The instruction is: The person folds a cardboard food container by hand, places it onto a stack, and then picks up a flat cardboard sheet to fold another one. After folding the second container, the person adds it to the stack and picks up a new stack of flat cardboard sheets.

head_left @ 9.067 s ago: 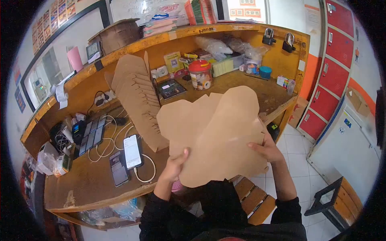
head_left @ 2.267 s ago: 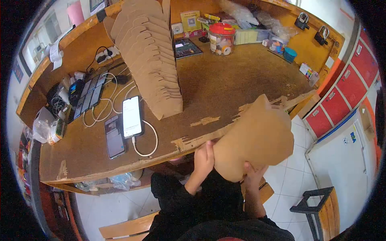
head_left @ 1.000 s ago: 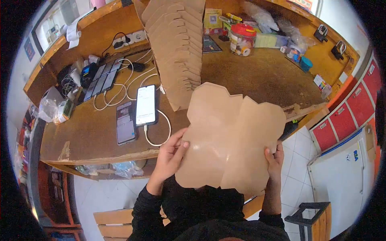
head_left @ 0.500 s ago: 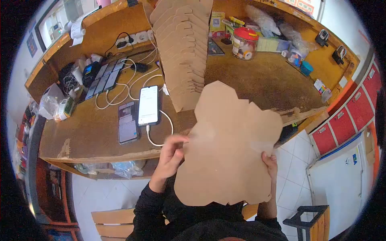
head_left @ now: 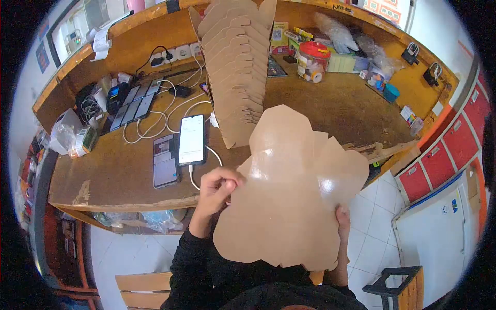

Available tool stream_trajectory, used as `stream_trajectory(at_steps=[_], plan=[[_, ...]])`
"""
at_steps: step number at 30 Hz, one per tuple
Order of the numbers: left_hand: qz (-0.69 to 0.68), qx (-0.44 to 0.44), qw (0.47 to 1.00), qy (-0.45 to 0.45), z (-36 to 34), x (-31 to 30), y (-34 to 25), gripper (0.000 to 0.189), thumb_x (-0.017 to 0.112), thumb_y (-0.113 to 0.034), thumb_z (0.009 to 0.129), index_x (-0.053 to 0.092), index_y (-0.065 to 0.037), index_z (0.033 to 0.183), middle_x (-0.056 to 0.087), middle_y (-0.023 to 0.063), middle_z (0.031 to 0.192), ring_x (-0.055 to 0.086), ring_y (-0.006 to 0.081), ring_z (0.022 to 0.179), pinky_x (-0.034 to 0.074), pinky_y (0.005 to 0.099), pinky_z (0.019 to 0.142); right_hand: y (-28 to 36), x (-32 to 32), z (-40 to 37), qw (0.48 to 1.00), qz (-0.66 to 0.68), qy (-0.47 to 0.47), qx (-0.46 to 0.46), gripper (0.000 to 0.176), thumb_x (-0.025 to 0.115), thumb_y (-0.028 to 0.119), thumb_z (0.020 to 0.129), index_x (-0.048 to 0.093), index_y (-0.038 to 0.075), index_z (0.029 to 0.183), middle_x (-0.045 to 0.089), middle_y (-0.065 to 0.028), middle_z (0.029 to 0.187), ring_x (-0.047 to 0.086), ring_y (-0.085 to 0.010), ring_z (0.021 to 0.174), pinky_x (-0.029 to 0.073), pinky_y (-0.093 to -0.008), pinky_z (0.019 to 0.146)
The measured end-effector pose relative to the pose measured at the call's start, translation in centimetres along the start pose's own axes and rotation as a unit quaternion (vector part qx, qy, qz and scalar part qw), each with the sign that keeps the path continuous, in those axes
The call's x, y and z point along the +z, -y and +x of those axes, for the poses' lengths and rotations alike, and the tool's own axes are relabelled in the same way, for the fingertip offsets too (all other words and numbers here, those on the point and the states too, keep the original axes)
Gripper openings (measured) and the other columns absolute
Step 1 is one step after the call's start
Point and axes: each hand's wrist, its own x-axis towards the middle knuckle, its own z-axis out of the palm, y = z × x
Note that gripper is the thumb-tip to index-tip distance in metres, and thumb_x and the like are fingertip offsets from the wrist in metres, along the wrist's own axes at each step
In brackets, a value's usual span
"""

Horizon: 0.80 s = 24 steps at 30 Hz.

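A flat brown cardboard box blank point(head_left: 289, 206), with rounded flaps and notched edges, is held tilted above my lap, its glossy face toward me. My left hand point(head_left: 218, 192) is closed at its left edge, fingers curled over a flap there. On the right edge rests the thumb of my right hand point(head_left: 342, 222); the other fingers are hidden behind the cardboard. Just beyond the blank, a tall nested stack of folded brown boxes point(head_left: 235, 77) stands on the wooden desk point(head_left: 113, 178).
Left of the stack lie a lit phone point(head_left: 191, 139) on a white cable, a second phone point(head_left: 165, 161) and several more phones point(head_left: 135, 101). A red-lidded jar point(head_left: 313, 62) stands at the back right. Below right are a wooden stool point(head_left: 408, 287) and red drawers point(head_left: 439, 155).
The blank has tilted and shifted slightly, so light now glares off its upper part. My left hand has curled in closer on the left edge, and my right hand has moved slightly down.
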Motion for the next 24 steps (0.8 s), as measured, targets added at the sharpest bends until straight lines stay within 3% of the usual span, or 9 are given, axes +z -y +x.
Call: stream_trajectory(at_steps=[3, 5, 7, 10, 12, 14, 17, 21, 24], plan=[[-0.088, -0.005, 0.996, 0.008, -0.5, 0.7, 0.0, 0.022, 0.056, -0.021, 0.078, 0.052, -0.002, 0.089, 0.056, 0.0068, 0.087, 0.046, 0.0046, 0.059, 0.037, 0.0192, 0.05, -0.3, -2.6, 0.0, 0.999, -0.038, 0.017, -0.006, 0.044, 0.054, 0.028, 0.078, 0.042, -0.001, 0.109, 0.053, -0.0096, 0.097, 0.055, -0.0179, 0.081, 0.047, -0.0295, 0.067], [-0.106, 0.016, 0.986, -0.124, -0.5, 2.5, -0.8, 0.021, 0.054, -0.014, 0.078, 0.05, -0.001, 0.094, 0.055, 0.0064, 0.089, 0.046, 0.0041, 0.062, 0.036, 0.0179, 0.055, -0.3, -2.6, -0.3, 0.997, -0.057, 0.056, 0.005, 0.049, 0.053, 0.031, 0.078, 0.038, -0.001, 0.112, 0.052, -0.0122, 0.099, 0.056, -0.0203, 0.083, 0.049, -0.0316, 0.067], [-0.078, 0.014, 0.988, -0.135, -1.0, 2.3, -0.5, 0.021, 0.052, -0.013, 0.079, 0.049, -0.002, 0.097, 0.055, 0.006, 0.089, 0.046, 0.0047, 0.063, 0.036, 0.018, 0.056, 0.0, -0.8, -0.9, 0.998, -0.007, -0.054, -0.032, 0.027, 0.06, 0.025, 0.073, 0.055, 0.002, 0.086, 0.056, -0.0041, 0.082, 0.054, -0.0139, 0.074, 0.044, -0.0264, 0.061], [-0.027, -0.007, 0.986, -0.164, -0.7, 2.5, -0.6, 0.024, 0.049, -0.009, 0.08, 0.046, -0.002, 0.104, 0.055, 0.0054, 0.09, 0.047, 0.0058, 0.067, 0.037, 0.0185, 0.059, -1.7, -3.3, 0.0, 0.967, -0.207, -0.047, -0.14, 0.023, 0.063, 0.025, 0.07, 0.056, 0.004, 0.076, 0.055, -0.0007, 0.077, 0.051, -0.0114, 0.068, 0.041, -0.0252, 0.057], [-0.001, -0.028, 0.983, -0.183, -0.3, 2.4, -1.1, 0.027, 0.047, -0.008, 0.081, 0.045, -0.002, 0.107, 0.054, 0.0052, 0.09, 0.048, 0.0064, 0.069, 0.037, 0.0189, 0.061, 0.0, -1.3, -1.4, 0.981, -0.135, -0.04, -0.136, 0.022, 0.063, 0.024, 0.069, 0.056, 0.004, 0.074, 0.055, 0.0001, 0.075, 0.049, -0.0106, 0.065, 0.039, -0.025, 0.057], [0.002, -0.127, 0.988, -0.087, -0.4, 1.4, -2.0, 0.029, 0.045, -0.004, 0.081, 0.043, -0.001, 0.11, 0.054, 0.0047, 0.092, 0.049, 0.0069, 0.076, 0.038, 0.0193, 0.067, 2.2, 0.9, -1.6, 0.989, -0.062, -0.035, -0.129, 0.021, 0.063, 0.023, 0.069, 0.055, 0.004, 0.072, 0.055, 0.0009, 0.074, 0.046, -0.0099, 0.063, 0.038, -0.0248, 0.056], [-0.027, -0.147, 0.988, -0.028, -0.2, 0.8, -2.3, 0.033, 0.048, 0.0, 0.078, 0.042, -0.001, 0.111, 0.053, 0.0045, 0.094, 0.048, 0.0061, 0.083, 0.038, 0.0188, 0.072, 3.8, 1.8, -1.2, 0.984, -0.093, -0.06, -0.141, 0.021, 0.065, 0.022, 0.067, 0.054, 0.004, 0.071, 0.055, 0.0009, 0.074, 0.045, -0.009, 0.063, 0.037, -0.0241, 0.058], [0.079, -0.065, 0.995, 0.019, -0.1, 1.2, -1.9, 0.037, 0.053, 0.002, 0.075, 0.042, -0.001, 0.11, 0.052, 0.0055, 0.097, 0.051, 0.0083, 0.081, 0.042, 0.0199, 0.07, 5.5, 1.5, -0.8, 0.986, -0.137, -0.004, -0.092, 0.025, 0.066, 0.022, 0.065, 0.056, 0.004, 0.08, 0.056, -0.0013, 0.077, 0.05, -0.0106, 0.069, 0.04, -0.0255, 0.062], [-0.048, -0.175, 0.983, 0.021, -0.9, 0.0, -0.6, 0.035, 0.056, 0.005, 0.072, 0.047, 0.001, 0.106, 0.054, 0.0071, 0.095, 0.054, 0.0115, 0.078, 0.045, 0.0229, 0.068, 4.7, -0.7, -0.3, 0.994, -0.086, 0.015, -0.062, 0.035, 0.069, 0.019, 0.062, 0.054, 0.004, 0.09, 0.056, -0.003, 0.084, 0.051, -0.0122, 0.074, 0.041, -0.0275, 0.065]])
